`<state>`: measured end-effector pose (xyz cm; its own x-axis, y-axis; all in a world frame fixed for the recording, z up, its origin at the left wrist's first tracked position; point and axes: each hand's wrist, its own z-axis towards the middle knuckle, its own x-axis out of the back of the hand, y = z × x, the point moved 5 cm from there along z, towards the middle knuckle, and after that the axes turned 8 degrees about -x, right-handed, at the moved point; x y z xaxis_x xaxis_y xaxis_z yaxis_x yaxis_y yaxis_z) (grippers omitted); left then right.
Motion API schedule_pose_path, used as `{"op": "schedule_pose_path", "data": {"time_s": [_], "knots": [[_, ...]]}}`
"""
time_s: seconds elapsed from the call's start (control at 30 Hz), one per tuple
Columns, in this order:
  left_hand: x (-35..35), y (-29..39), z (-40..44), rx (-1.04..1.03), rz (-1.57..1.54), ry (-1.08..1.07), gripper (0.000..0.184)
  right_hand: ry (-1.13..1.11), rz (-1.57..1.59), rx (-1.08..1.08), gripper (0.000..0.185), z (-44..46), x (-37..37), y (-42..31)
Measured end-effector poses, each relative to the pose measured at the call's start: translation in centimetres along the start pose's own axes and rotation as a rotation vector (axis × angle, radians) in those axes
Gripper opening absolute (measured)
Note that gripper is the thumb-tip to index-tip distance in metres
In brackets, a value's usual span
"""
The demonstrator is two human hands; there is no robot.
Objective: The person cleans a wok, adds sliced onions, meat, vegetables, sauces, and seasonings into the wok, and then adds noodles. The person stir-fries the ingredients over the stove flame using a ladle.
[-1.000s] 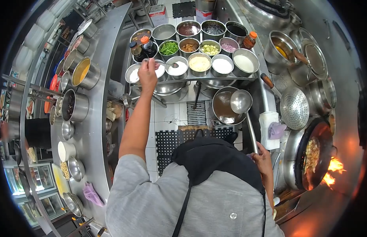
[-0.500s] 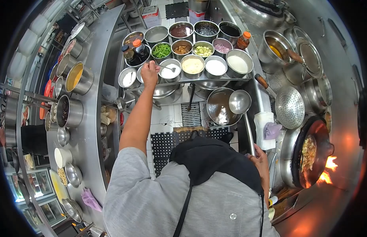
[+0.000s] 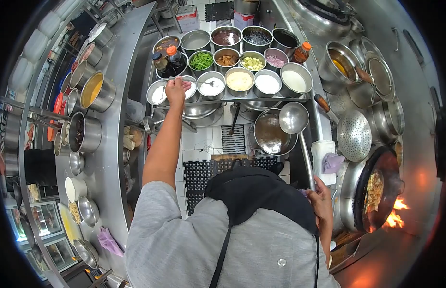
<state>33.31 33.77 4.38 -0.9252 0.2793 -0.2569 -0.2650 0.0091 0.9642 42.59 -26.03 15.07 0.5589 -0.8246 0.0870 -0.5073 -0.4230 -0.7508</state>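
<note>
At white-filled pot (image 3: pixel 212 97) | spoon head (image 3: pixel 212 83) beyond pinching left fingers (image 3: pixel 178 83)

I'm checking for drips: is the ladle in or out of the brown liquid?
Out: the ladle, held in the right hand, shows uncovered, its round end overlapping the pan's rim rather than sunk in the brown liquid.

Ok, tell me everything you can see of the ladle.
The ladle looks like shiny metal: a round bowl on a long, straight handle. No food shows in the bowl, which overlaps the right rim of the pot of brown liquid in view; whether they touch is unclear. The right hand holds the handle's near end.
</note>
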Motion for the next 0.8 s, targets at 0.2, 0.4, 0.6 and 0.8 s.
{"op": "schedule_pose_path", "data": {"time_s": [0.2, 0.4, 0.6, 0.8], "knots": [[-0.2, 1.7, -0.4, 0.006, 0.013, -0.022, 0.024, -0.072, 0.086, -0.033, 0.059, -0.2, -1.4, -1.8], [-0.1, 1.8, -0.4, -0.012, 0.044, -0.027, 0.025, -0.235, -0.021, -0.014, 0.058, 0.5, -3.7, -3.6], [-0.1, 1.2, -0.7, -0.018, 0.068, 0.005, 0.024, -0.238, -0.050, -0.001, 0.058, 1.2, -4.4, -3.7], [-0.1, 0.0, -0.7, 0.032, 0.032, -0.002, 0.023, -0.223, -0.059, -0.007, 0.057, 1.1, -4.4, -4.5]]}}
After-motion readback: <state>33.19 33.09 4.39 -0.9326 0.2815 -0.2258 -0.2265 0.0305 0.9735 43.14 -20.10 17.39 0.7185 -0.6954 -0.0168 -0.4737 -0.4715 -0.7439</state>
